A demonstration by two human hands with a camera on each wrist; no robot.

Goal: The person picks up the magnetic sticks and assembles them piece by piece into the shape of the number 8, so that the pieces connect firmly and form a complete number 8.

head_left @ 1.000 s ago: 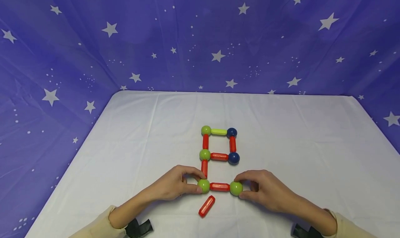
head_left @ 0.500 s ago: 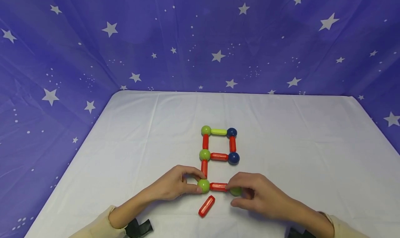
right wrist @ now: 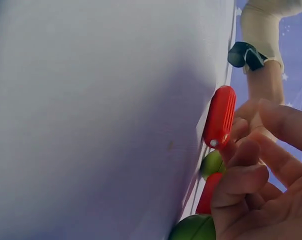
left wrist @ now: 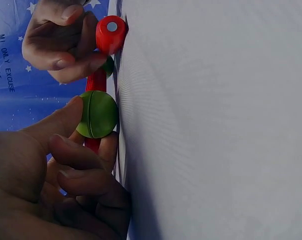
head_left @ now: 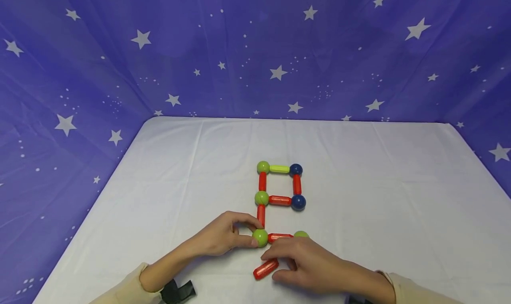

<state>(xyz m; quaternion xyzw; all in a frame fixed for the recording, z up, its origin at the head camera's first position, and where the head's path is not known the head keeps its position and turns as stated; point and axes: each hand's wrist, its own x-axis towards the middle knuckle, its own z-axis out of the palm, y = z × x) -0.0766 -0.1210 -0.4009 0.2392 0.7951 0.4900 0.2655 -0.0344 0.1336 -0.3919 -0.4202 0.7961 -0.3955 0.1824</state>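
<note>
Magnetic sticks and balls form a figure on the white cloth. My left hand pinches its lower-left green ball between thumb and fingers; the left wrist view shows the green ball in that grip. A red magnetic stick lies loose in front of the figure. My right hand is at this stick's right end, fingers bent loosely over it, thumb apart from it. In the right wrist view the red stick lies right beside the fingertips. My right hand partly hides the lower-right green ball and the bottom red stick.
The figure's upper part is a square with green balls on the left, blue balls on the right and a yellow-green stick on top. Behind the table hangs a purple star-patterned cloth. Black straps are at the wrists.
My right hand has let go of the lower-right green ball and moved left and nearer to the loose red stick. That stick has turned to a flatter angle. The left hand has stayed still.
</note>
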